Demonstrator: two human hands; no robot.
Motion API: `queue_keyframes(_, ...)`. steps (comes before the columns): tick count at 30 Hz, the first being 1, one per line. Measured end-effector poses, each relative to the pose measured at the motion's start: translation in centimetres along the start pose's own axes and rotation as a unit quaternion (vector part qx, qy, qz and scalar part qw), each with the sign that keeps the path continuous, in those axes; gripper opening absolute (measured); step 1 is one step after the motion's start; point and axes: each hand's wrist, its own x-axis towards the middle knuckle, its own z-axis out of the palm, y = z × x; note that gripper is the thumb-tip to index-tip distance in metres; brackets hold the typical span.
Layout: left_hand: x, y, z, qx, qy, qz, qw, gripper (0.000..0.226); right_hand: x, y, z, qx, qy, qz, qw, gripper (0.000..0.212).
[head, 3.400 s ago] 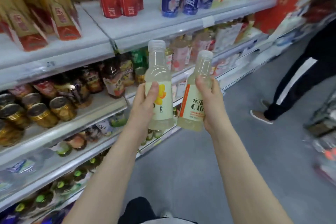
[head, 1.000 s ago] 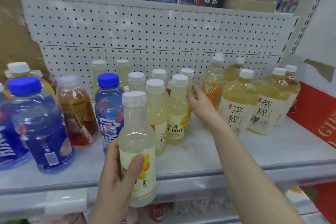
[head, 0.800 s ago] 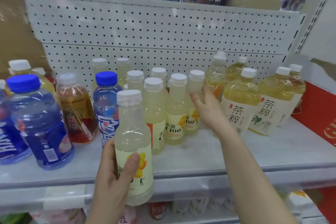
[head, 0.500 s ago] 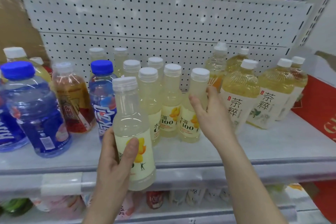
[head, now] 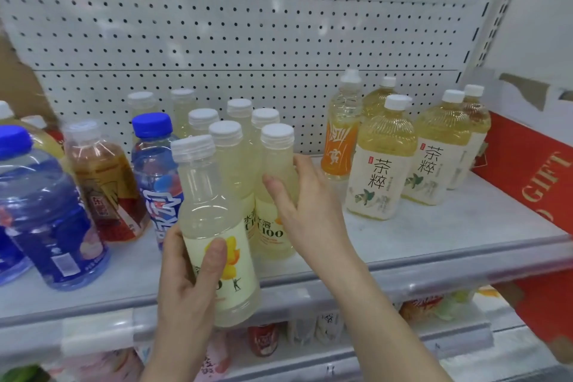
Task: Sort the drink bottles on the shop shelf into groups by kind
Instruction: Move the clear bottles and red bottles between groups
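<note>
The left hand (head: 186, 282) wraps thumb and fingers round a clear plastic bottle of pale yellow drink with a white cap and flower label (head: 214, 211), upright over the front edge of the grey shop shelf (head: 434, 236). The right hand (head: 310, 214) lies loosely spread against 1 similar white-capped C100 bottle (head: 274, 236) standing mid-shelf among its kind. Whether it pinches or merely touches is unclear. White-capped bottles of golden tea (head: 381, 164) stand toward the right edge.

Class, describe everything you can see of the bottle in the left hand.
The bottle is clear plastic, holding pale yellow drink, with a white ribbed cap and a cream label bearing a yellow flower. It is upright before the shelf edge. The left hand grips its lower half, thumb on the label.
</note>
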Motion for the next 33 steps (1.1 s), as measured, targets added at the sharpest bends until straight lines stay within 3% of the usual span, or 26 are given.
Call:
queue_keyframes(3, 0.2, -0.4, -0.6, 0.006, -0.012, -0.011, 1.000, 0.069, -0.1, 0.1, 0.7, -0.021, 0.004, -0.007, 1.000, 0.053)
queue_keyframes(6, 0.0, -0.9, -0.8, 0.001, -0.017, -0.020, 1.000, 0.068, 0.0, 0.8, -0.2, 0.069, -0.020, 0.014, 0.997, 0.052)
queue_keyframes(8, 0.0, -1.0, -0.8, 0.010, -0.008, -0.015, 1.000, 0.058, 1.2, 1.6, -1.5, 0.141, -0.001, 0.044, 0.989, 0.046)
queue_keyframes(10, -0.1, -1.1, -0.5, 0.015, 0.015, -0.007, 1.000, 0.036, 3.9, 2.8, -2.5, 0.115, 0.017, 0.055, 0.992, 0.043)
queue_keyframes(13, -0.4, -1.3, 0.0, 0.048, 0.060, 0.007, 0.997, 0.042, 9.6, 4.3, -1.6, 0.034, -0.058, 0.073, 0.995, 0.047)
queue_keyframes(16, -1.0, -1.1, 0.5, 0.076, 0.107, 0.006, 0.991, 0.038, 14.3, 4.8, 1.3, 0.073, -0.140, 0.087, 0.984, 0.055)
queue_keyframes(19, -1.6, -1.4, 1.0, 0.077, 0.149, 0.009, 0.986, 0.028, 16.2, 5.2, 3.8, 0.090, -0.207, 0.103, 0.969, 0.043)
queue_keyframes(24, -3.0, -1.4, 1.7, 0.072, 0.170, 0.016, 0.983, 0.022, 13.9, 6.1, 2.9, 0.073, -0.194, 0.078, 0.975, 0.031)
queue_keyframes(28, -3.8, -1.4, 3.0, 0.057, 0.171, 0.028, 0.983, 0.034, 8.5, 6.6, -1.1, 0.061, -0.154, 0.044, 0.985, 0.032)
queue_keyframes(31, -3.9, -1.2, 4.0, 0.058, 0.152, 0.029, 0.986, 0.079, 5.3, 7.1, -3.9, 0.075, -0.143, 0.031, 0.986, 0.026)
queue_keyframes(33, -3.6, -1.1, 4.5, 0.068, 0.139, 0.035, 0.987, 0.078, 3.7, 7.4, -5.3, 0.085, -0.125, 0.021, 0.988, 0.022)
